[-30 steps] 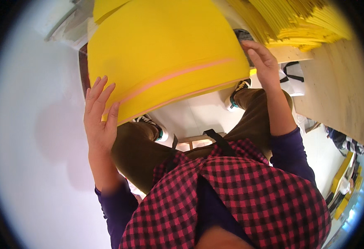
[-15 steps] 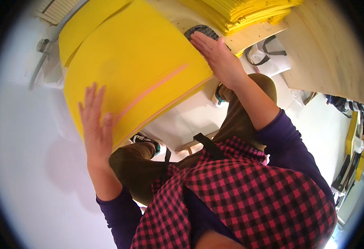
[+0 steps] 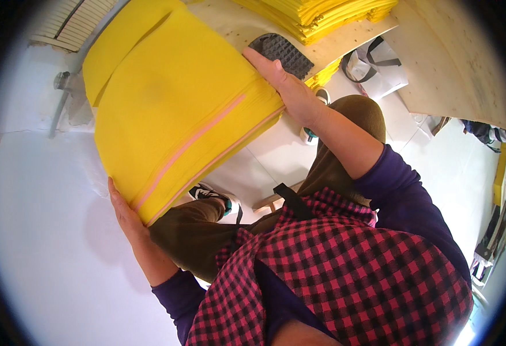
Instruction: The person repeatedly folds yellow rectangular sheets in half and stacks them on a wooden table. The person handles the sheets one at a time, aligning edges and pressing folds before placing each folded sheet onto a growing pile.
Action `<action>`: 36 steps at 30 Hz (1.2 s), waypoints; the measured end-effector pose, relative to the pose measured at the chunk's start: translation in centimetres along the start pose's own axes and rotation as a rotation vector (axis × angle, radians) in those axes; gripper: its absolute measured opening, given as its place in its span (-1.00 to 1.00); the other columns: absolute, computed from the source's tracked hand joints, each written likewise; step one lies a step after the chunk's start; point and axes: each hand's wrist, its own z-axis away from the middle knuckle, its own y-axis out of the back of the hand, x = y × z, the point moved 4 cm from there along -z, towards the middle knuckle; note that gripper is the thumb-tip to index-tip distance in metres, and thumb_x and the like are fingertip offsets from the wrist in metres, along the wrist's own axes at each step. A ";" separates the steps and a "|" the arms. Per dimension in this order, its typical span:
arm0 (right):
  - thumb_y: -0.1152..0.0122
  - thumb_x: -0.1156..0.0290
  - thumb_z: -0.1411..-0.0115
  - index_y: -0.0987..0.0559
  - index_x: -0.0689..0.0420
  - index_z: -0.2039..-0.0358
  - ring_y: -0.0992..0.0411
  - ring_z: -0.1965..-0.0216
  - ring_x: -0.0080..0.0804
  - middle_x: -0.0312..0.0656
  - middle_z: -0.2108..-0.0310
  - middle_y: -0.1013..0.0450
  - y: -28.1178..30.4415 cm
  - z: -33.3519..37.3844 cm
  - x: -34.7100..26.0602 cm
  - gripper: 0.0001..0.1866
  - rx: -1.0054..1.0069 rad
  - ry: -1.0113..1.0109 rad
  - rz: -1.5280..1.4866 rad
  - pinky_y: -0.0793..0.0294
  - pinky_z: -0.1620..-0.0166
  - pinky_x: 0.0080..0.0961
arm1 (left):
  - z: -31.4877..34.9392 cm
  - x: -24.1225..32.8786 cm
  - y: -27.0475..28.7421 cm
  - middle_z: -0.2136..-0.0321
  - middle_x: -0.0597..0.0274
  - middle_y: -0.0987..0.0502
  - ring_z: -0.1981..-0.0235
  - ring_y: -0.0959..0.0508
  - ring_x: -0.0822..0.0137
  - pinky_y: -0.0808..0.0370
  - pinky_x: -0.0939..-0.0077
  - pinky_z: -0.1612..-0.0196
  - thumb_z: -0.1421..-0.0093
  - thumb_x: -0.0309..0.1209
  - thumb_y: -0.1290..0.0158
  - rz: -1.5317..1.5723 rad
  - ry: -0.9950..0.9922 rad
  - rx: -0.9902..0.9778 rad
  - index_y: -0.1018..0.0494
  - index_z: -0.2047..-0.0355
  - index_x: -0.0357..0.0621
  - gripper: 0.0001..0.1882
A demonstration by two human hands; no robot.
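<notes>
Near left, the left hand (image 3: 127, 216) cupped under the corner of the yellow sheet stack (image 3: 172, 109), fingers hidden; the right hand (image 3: 290, 86) gripped its far edge. The stack was held tilted above the knees, seemingly partway, not yet on the far table (image 3: 345, 46) with the other yellow sheets (image 3: 322, 14)

No labels, signs or screens are visible. The only package-like item is a white bag with dark straps (image 3: 374, 63), lying slumped on the pale floor at upper right, just below the edge of the wooden surface (image 3: 345, 43).
</notes>
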 end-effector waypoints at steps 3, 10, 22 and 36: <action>0.54 -0.18 -0.37 0.03 0.21 -0.36 0.11 -0.38 -0.31 -0.10 -0.38 0.09 0.3 -0.2 0.3 -0.21 0.085 -0.036 -0.036 0.20 -0.37 -0.44 | -0.4 -0.2 0.3 -0.30 0.03 -0.12 -0.30 -0.14 0.18 -0.08 0.36 -0.30 -0.42 -0.06 0.36 -0.070 -0.011 0.004 -0.10 -0.30 -0.22 -0.40; 0.47 -0.17 -0.38 0.00 0.28 -0.34 0.00 -0.34 -0.31 -0.06 -0.34 -0.03 0.4 0.9 -0.2 -0.20 -0.015 -0.021 0.017 0.07 -0.34 -0.45 | 0.1 1.0 0.7 -0.28 0.02 -0.17 -0.28 -0.18 0.18 -0.11 0.36 -0.29 -0.41 -0.14 0.26 -0.274 -0.023 0.093 -0.13 -0.29 -0.20 -0.45; -0.12 0.34 -0.20 0.04 0.23 -0.36 -0.10 -0.30 -0.30 -0.04 -0.32 -0.07 1.9 1.2 0.9 -0.19 0.042 -0.090 -0.028 -0.07 -0.29 -0.46 | -2.9 11.7 -8.8 -0.19 0.03 -0.32 -0.27 -0.23 0.13 -0.11 0.35 -0.29 -0.35 -0.32 0.11 -0.400 -0.541 -0.322 -0.33 -0.14 -0.22 -0.59; -0.09 0.40 -0.18 0.03 0.16 -0.37 -0.07 -0.31 -0.29 -0.12 -0.35 -0.02 2.1 1.1 1.8 -0.21 -0.011 -0.199 0.026 -0.06 -0.30 -0.42 | -2.8 10.4 -20.1 -0.19 -0.03 -0.30 -0.27 -0.23 0.08 -0.13 0.31 -0.28 -0.23 -0.35 -0.06 -0.285 -0.530 -0.655 -0.35 -0.12 -0.23 -0.54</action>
